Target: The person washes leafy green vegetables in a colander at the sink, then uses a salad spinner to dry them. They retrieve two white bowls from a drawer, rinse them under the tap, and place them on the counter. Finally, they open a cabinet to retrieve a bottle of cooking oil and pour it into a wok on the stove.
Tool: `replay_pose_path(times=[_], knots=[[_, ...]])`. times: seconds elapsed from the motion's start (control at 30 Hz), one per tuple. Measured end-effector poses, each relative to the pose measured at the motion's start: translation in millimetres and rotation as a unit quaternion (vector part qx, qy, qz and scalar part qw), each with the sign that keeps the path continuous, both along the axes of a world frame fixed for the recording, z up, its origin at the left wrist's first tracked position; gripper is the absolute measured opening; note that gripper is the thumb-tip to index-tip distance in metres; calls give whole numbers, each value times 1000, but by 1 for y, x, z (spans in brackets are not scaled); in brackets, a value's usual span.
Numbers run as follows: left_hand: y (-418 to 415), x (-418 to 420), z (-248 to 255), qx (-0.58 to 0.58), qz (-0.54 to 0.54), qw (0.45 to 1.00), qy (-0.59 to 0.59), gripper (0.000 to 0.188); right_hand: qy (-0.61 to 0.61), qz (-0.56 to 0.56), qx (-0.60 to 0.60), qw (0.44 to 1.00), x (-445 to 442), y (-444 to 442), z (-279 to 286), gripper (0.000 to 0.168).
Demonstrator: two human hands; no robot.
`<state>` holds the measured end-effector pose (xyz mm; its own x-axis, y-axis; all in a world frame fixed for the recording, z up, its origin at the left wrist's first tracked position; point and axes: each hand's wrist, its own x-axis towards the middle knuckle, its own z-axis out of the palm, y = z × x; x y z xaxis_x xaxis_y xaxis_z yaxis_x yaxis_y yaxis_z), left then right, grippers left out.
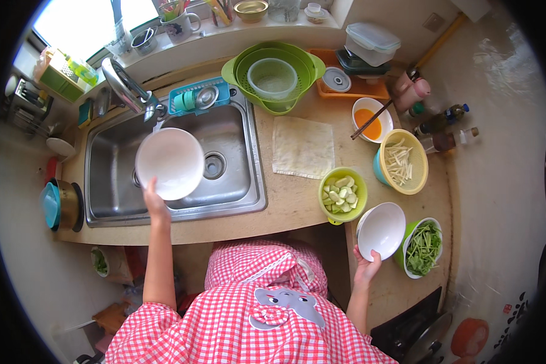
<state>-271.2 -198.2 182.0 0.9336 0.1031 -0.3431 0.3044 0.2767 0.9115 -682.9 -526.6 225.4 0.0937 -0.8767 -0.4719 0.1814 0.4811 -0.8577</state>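
Note:
My left hand (155, 200) grips the near rim of a large white bowl (169, 164), which is held under the faucet (126, 88) over the steel sink (227, 182). The thumb lies inside the rim. A smaller white bowl (381, 232) is in my right hand (367, 266), tilted above the counter at the right, with its thumb on the rim. Partly hidden behind this bowl is another pale bowl or rim. Beside it stand a green container of cut leafy greens (422, 249) and a light green bowl of peeled, chopped vegetable chunks (341, 195).
A folded cloth (303, 148) lies right of the sink. Behind it are a green colander (273, 73) and an orange tray (352, 88). A bowl of orange liquid (372, 120) with chopsticks, a yellow basket of pale strips (402, 161) and bottles (443, 119) stand at the right.

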Motion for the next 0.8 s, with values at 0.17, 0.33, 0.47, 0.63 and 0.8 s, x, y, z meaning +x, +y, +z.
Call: replay_pose_path(times=[0.17, 0.33, 0.47, 0.63, 0.8], knots=[[-91, -54, 20, -18, -210, 961, 181, 52, 15, -23, -50, 998, -9, 6, -10, 52], [-152, -85, -5, 55, -368, 912, 172, 50, 24, -58, -103, 993, 28, 21, 23, 50], [-180, -97, -19, 77, -420, 898, 105, 42, 16, -25, -112, 993, 31, 21, 28, 47], [-194, -101, -18, 74, -424, 894, 123, 38, 36, 18, -122, 992, 39, 21, 37, 44], [-191, -102, -24, 96, -424, 897, 85, 36, 31, 31, -108, 993, 48, 24, 39, 44]])
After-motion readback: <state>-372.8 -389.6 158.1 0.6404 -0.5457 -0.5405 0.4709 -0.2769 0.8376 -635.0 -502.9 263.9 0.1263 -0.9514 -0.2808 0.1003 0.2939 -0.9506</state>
